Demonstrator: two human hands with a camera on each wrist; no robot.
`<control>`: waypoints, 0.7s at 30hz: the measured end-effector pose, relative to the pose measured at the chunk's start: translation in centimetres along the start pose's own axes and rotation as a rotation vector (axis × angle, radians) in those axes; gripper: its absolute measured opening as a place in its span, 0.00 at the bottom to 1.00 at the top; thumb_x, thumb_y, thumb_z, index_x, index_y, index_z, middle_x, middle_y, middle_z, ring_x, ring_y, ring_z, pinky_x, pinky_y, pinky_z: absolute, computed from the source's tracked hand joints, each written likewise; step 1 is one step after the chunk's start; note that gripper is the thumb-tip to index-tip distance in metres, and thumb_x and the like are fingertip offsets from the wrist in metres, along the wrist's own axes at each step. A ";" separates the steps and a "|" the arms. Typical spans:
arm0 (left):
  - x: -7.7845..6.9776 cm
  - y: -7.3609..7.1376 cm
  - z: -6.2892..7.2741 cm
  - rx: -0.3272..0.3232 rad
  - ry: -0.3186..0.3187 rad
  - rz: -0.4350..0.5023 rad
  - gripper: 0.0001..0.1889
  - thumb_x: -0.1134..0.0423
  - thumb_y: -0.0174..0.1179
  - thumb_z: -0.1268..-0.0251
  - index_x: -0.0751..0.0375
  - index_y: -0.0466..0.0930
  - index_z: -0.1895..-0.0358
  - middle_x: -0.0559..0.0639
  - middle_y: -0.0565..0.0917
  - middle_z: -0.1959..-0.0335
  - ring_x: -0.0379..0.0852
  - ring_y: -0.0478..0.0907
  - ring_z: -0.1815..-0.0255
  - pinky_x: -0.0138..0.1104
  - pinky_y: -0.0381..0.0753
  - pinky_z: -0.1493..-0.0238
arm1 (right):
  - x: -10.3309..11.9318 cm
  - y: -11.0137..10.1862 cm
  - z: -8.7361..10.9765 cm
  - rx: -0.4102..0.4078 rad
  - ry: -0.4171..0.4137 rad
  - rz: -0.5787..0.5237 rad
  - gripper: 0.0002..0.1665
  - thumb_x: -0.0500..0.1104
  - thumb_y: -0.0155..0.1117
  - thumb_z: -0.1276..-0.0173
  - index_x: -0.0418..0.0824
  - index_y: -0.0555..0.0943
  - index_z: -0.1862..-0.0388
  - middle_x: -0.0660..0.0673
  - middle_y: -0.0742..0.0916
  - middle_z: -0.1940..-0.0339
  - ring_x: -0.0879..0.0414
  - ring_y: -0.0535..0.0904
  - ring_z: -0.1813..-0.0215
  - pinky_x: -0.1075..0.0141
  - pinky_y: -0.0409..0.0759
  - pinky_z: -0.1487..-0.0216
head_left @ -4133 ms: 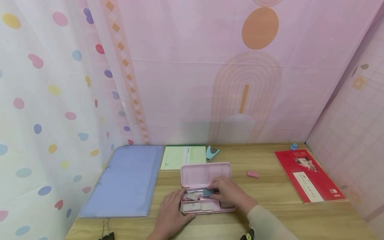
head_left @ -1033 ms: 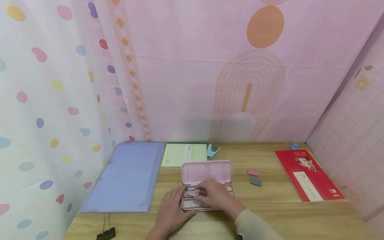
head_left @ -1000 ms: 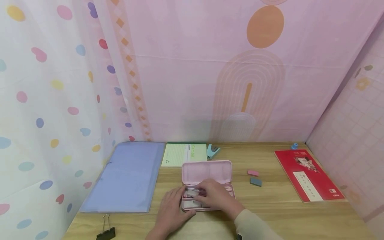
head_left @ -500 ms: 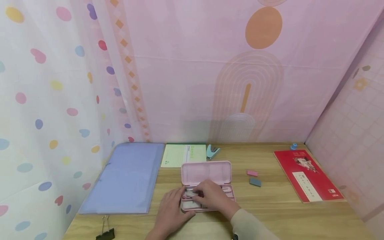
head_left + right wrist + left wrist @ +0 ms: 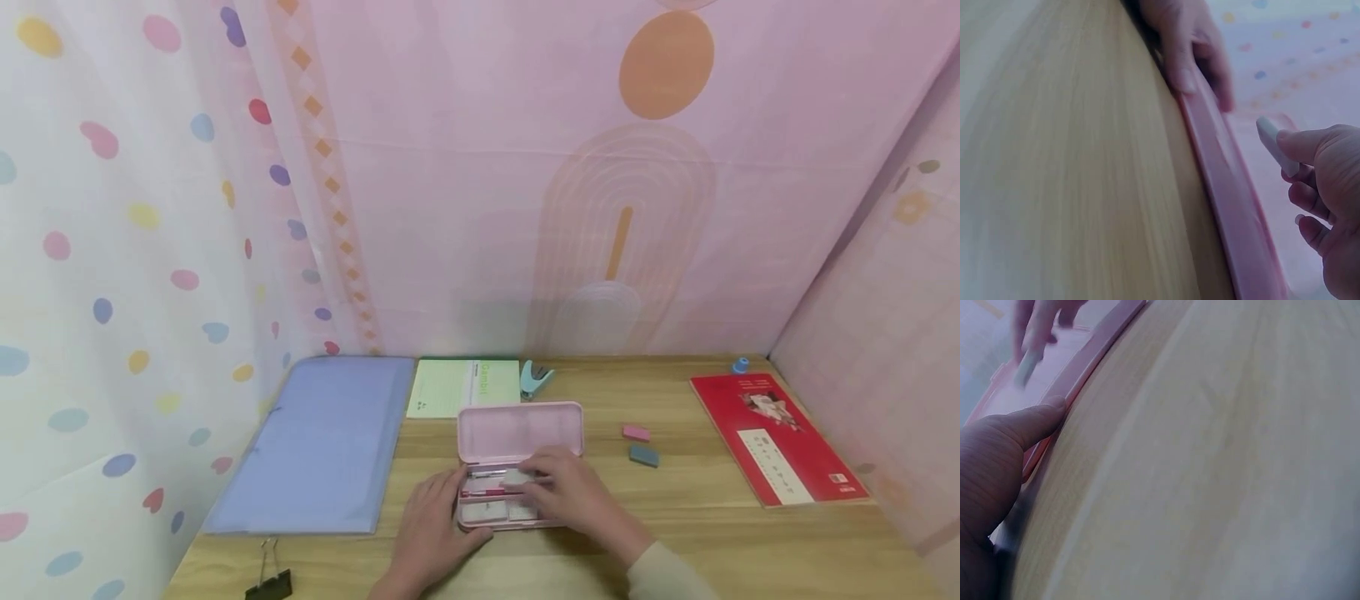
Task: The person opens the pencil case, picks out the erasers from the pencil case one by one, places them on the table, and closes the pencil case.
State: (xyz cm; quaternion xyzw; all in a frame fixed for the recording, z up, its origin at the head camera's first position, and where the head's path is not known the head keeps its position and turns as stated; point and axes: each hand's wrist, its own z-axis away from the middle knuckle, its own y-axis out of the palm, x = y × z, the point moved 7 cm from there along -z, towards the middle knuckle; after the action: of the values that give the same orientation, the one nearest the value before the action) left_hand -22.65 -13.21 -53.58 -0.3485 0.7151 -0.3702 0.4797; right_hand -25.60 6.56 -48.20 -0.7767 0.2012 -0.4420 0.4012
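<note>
1. Pinching a white block (image 5: 516,479), perhaps an eraser, between thumb and fingers of the right hand (image 5: 566,492), with the remaining fingers loosely bent. Holding it over the rear compartment of the open pink pencil case (image 5: 517,435), apparently lifted off the contents, going by both wrist views.
2. Bracing the case on the counter (image 5: 750,542) with the left hand (image 5: 435,525): gripping the near left corner, with thumb against the front wall and fingers laid along the left end.
3. Note inside the case a red pen (image 5: 480,493) and a slim pale pen (image 5: 484,474) at the rear, plus two white blocks (image 5: 483,512) in the front compartment.
4. Note also, to the right of the case, a pink block (image 5: 636,433) and a blue-grey block (image 5: 643,455), lying near each other.
5. Judge the step as, most likely, taking small blocks out of the case one by one, with this one partway out. Cannot be certain of outward rather than inward.
6. If outward, calls next for a steady pinch, a lift over the rim and a shift rightward beside the coloured blocks. Brace the case meanwhile, against sliding. Release only after touching down.
</note>
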 end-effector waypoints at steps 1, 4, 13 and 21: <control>0.0 0.0 0.0 0.002 -0.003 0.001 0.53 0.25 0.62 0.58 0.52 0.63 0.29 0.49 0.73 0.36 0.51 0.66 0.35 0.48 0.61 0.32 | -0.6 -0.7 0.6 -0.013 0.024 -0.004 0.14 0.49 0.69 0.38 0.50 0.86 0.53 0.58 0.84 0.56 0.63 0.78 0.55 0.64 0.81 0.53; -0.1 0.0 0.0 0.005 -0.014 0.000 0.53 0.25 0.62 0.59 0.52 0.63 0.29 0.49 0.73 0.36 0.52 0.65 0.35 0.49 0.60 0.32 | -2.6 -2.8 2.3 -0.043 0.101 -0.013 0.16 0.49 0.70 0.39 0.51 0.85 0.51 0.59 0.83 0.55 0.63 0.79 0.57 0.64 0.81 0.55; -0.3 -0.2 0.0 0.013 -0.024 0.000 0.53 0.28 0.66 0.60 0.53 0.63 0.29 0.50 0.72 0.36 0.52 0.65 0.35 0.49 0.60 0.31 | -9.5 -7.6 6.9 -0.097 0.230 0.028 0.18 0.42 0.72 0.41 0.45 0.85 0.51 0.48 0.85 0.52 0.56 0.81 0.57 0.57 0.83 0.56; -0.3 -0.3 0.0 -0.015 -0.016 -0.013 0.53 0.27 0.66 0.61 0.53 0.64 0.30 0.51 0.74 0.37 0.53 0.66 0.36 0.50 0.61 0.32 | -13.0 -9.0 9.2 -0.060 0.319 0.048 0.15 0.40 0.70 0.39 0.46 0.85 0.52 0.50 0.83 0.54 0.57 0.79 0.55 0.59 0.82 0.54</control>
State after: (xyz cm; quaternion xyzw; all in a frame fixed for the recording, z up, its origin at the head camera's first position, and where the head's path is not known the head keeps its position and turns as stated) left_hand -22.55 -13.09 -53.24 -0.3596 0.7119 -0.3650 0.4802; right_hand -25.07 24.68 -50.49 -0.7034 0.2938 -0.5438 0.3510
